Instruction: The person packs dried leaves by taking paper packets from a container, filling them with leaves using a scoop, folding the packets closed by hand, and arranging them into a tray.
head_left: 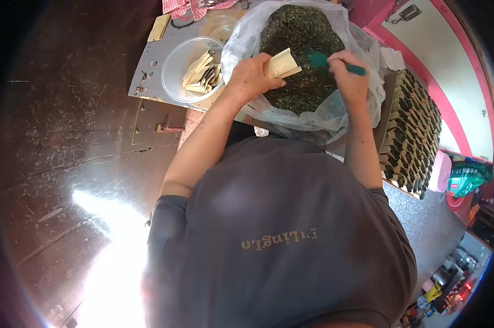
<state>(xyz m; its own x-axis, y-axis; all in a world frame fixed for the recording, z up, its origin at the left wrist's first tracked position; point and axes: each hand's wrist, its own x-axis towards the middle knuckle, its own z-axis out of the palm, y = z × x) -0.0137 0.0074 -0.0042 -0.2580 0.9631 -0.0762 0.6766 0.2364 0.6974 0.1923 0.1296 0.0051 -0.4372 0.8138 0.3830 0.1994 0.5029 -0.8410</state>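
My left hand [251,78] grips a small cream paper packet [282,64] with faint reddish print, its mouth spread toward the right. In my right hand [350,74] is a green plastic scoop [356,69], its bowl down at the surface of dark dried leaves [299,33]. The leaves fill a large clear plastic bag [246,33] that is rolled wide. Left of my left hand stands a clear round plastic tub [173,71] with several paper packets [200,79], some showing dark contents at the ends.
Rows of filled paper packets [411,131] stand in a tray at the right. Small brown bits [143,76] lie on the table's left corner. A wooden block [158,28] and red checked cloth [181,7] are at the back. A pink-edged white cabinet [427,33] borders the right.
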